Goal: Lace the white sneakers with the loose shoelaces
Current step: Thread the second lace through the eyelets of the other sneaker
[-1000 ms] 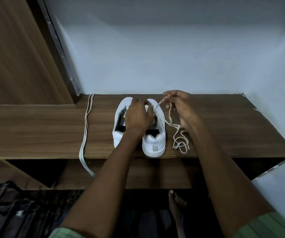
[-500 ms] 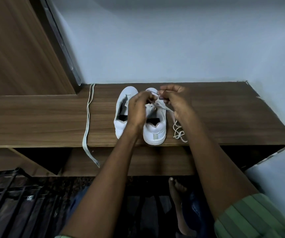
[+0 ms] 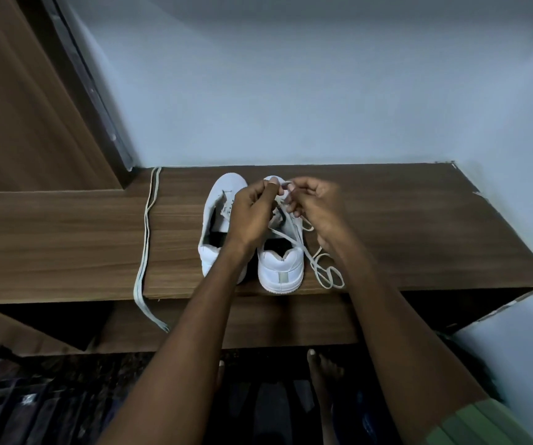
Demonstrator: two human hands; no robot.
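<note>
Head view: on a wood-grain shelf (image 3: pixel 387 220) set against a pale blue wall (image 3: pixel 290 91), we see two white sneakers (image 3: pixel 279 268) side by side, our left hand (image 3: pixel 252 213) and right hand (image 3: pixel 316 207) both pinching a shoelace (image 3: pixel 326 271) over the right shoe, while a second lace (image 3: pixel 144 239) lies apart at left, trailing over the edge.

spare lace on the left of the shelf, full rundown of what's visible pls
The spare lace is a flat, pale white strip that looks woven. It is doubled over, its bend near the wall and both strands running side by side toward the camera across the wooden shelf. Near the front the strands run over the shelf's edge and hang below it, ending in a tip. It lies left of the left sneaker, apart from it. Neither hand touches it; only the shelf does.
</note>
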